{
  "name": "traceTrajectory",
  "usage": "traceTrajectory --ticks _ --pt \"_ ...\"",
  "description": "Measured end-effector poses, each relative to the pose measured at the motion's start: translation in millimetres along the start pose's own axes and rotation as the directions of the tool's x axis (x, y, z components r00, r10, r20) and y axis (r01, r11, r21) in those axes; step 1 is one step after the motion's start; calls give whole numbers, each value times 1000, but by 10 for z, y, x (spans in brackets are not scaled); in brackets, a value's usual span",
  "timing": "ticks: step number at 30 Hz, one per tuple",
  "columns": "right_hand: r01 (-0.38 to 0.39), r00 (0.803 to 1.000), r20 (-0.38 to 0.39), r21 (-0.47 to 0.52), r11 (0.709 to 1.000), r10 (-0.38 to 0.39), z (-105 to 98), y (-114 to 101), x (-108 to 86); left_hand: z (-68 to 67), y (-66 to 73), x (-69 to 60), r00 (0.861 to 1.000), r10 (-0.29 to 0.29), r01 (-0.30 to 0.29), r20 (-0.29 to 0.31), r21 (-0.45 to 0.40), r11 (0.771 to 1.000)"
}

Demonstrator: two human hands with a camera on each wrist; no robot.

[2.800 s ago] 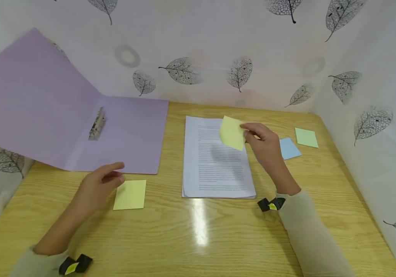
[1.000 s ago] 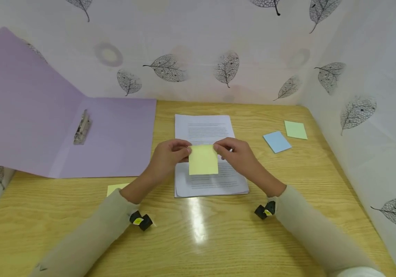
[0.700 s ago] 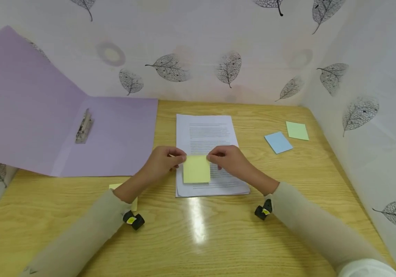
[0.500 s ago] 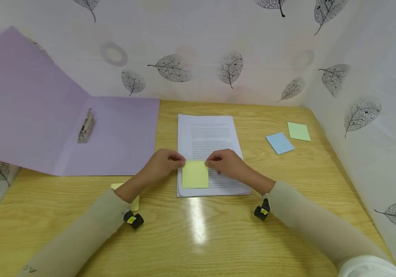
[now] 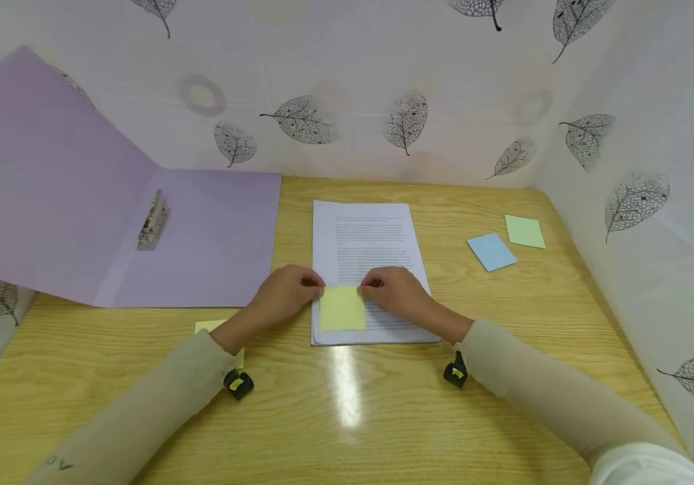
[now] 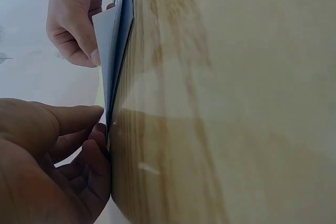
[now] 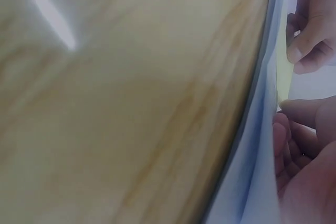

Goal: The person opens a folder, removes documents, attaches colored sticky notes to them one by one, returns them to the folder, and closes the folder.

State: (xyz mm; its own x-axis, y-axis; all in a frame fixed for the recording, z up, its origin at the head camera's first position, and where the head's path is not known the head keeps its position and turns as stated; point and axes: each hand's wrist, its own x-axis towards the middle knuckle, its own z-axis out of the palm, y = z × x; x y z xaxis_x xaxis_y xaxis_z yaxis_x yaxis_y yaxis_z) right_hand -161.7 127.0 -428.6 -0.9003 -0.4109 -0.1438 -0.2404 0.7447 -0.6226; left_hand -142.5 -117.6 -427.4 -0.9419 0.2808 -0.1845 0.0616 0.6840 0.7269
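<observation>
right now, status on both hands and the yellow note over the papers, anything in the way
Left hand and right hand hold yellow note by upper corners. Over lower part of printed papers. Nothing seen in the way.

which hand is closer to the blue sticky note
Right. The right hand is left of and below the blue sticky note in the head view; the left hand is farther left, beyond the yellow sticky note both hands hold.
</observation>
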Motion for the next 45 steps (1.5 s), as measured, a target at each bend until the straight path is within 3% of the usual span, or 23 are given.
traceTrajectory --ticks 6,11,16,20,30,38,45 --pt "1 1000 -31 -48 999 -2 40 -6 17 17 4 22 1000 -15 15 5 40 999" --pt "-47 999 -27 -105 993 45 43 -48 57 5 19 70 999 -37 35 23 60 998" --pt "-91 996 0 -201 975 93 69 -135 148 10 45 133 998 -65 63 16 109 992" --pt "-126 991 6 -258 958 132 82 -179 183 14 67 169 998 -55 53 18 124 991" --pt "-135 989 42 -165 977 144 -98 -89 91 -11 1 174 999 -21 18 40 67 998" --pt "-80 994 60 -124 989 88 -210 -3 20 -42 -47 139 999 -9 10 45 0 1000" --pt "35 999 15 -207 978 -32 -277 143 -143 -121 -17 90 996 82 -82 -29 25 996"
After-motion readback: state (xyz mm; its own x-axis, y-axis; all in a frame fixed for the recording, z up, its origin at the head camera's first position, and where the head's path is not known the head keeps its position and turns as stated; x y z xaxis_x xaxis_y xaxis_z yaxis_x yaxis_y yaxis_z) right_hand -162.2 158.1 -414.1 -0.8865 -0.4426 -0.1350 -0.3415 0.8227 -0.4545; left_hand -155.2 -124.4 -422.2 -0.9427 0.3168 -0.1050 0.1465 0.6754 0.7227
